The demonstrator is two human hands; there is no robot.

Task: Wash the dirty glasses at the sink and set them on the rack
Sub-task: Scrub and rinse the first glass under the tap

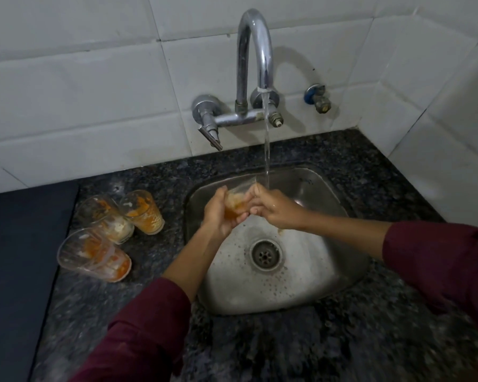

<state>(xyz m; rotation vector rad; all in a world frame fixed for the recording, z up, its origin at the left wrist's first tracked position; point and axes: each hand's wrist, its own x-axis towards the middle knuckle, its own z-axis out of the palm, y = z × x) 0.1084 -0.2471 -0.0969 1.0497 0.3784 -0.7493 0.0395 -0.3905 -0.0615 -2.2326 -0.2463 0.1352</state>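
Note:
A clear glass point(236, 199) smeared with orange residue is tilted over the steel sink point(315, 274). My left hand point(218, 213) cups its base from the left. My right hand point(273, 208) grips it near the rim, fingers over the opening. Water point(267, 150) runs from the curved chrome tap point(255, 51) and falls just past the glass's rim, by my right fingers. Three dirty glasses with orange and white residue stand on the dark granite counter left of the sink: one at the back point(144, 206), one in the middle point(105, 217), one nearest me point(94, 253). No rack is in view.
The sink drain point(265, 255) lies below my hands. A tap lever point(210, 133) sticks out at the wall mount, and a small blue valve point(318, 97) sits to its right. A dark flat surface point(17, 271) borders the counter on the left. White tiles line the back and right walls.

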